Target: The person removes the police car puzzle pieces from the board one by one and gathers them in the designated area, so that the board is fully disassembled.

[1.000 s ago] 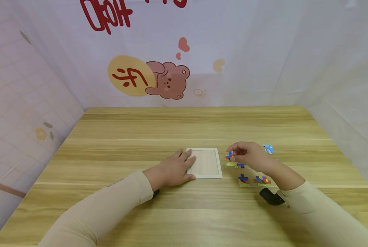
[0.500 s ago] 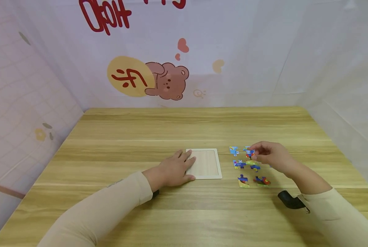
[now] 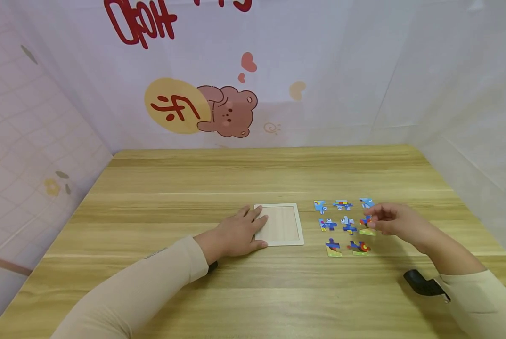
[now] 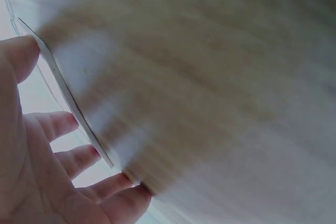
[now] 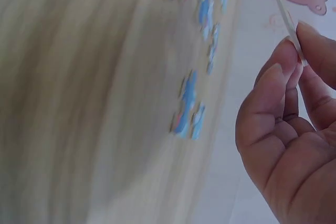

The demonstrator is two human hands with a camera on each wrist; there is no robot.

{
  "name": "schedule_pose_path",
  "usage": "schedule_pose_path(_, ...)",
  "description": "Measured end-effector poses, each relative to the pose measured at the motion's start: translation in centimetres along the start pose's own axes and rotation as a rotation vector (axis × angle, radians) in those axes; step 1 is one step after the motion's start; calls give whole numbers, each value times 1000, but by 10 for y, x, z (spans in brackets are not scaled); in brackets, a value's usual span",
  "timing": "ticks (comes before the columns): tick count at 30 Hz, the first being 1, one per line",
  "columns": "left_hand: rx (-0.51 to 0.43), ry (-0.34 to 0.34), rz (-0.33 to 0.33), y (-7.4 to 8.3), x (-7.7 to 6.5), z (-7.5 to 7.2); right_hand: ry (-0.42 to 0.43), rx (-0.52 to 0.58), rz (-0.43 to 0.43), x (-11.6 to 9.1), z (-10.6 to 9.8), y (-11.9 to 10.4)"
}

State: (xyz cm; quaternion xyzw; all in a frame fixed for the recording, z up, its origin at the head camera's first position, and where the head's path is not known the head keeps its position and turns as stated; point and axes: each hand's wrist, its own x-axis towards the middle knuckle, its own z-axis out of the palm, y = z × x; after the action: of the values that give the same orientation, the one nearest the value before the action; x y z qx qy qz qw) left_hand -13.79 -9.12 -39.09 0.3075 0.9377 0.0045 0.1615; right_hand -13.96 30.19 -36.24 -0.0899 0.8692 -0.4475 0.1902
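My left hand (image 3: 240, 230) lies with fingers spread over the left side of a square white-edged puzzle tray (image 3: 300, 226). In the left wrist view its fingertips and thumb are along the tray's edge (image 4: 68, 95). My right hand (image 3: 399, 226) pinches a puzzle piece (image 3: 367, 231) between thumb and fingers, at the right of the laid-out pieces. That piece shows red, blue and yellow-green in the head view. From the right wrist it appears edge-on as a thin pale strip (image 5: 286, 17), raised above the table. Part of it is hidden by the fingertips.
Several loose puzzle pieces lie apart in rough rows right of the tray, among them a blue corner piece (image 3: 320, 206), a middle piece (image 3: 348, 225) and a red-and-yellow piece (image 3: 360, 248). The wooden table (image 3: 253, 174) meets a white printed curtain (image 3: 342, 94) behind.
My right hand has moved to the right with the puzzle piece, from beside the tray across to the far side of the loose pieces. My left hand has stayed on the tray.
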Motion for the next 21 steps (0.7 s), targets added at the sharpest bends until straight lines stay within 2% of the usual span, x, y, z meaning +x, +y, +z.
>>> schedule_pose_path(10, 1, 6, 6, 0, 0, 0, -118, 50, 61, -3, -11, 22)
schedule_pose_path(15, 0, 15, 5, 1, 1, 0, -184, 68, 61, -5, -15, 31)
schedule_pose_path(21, 0, 15, 0, 1, 0, -1, -214, 56, 70, -6, -18, 36)
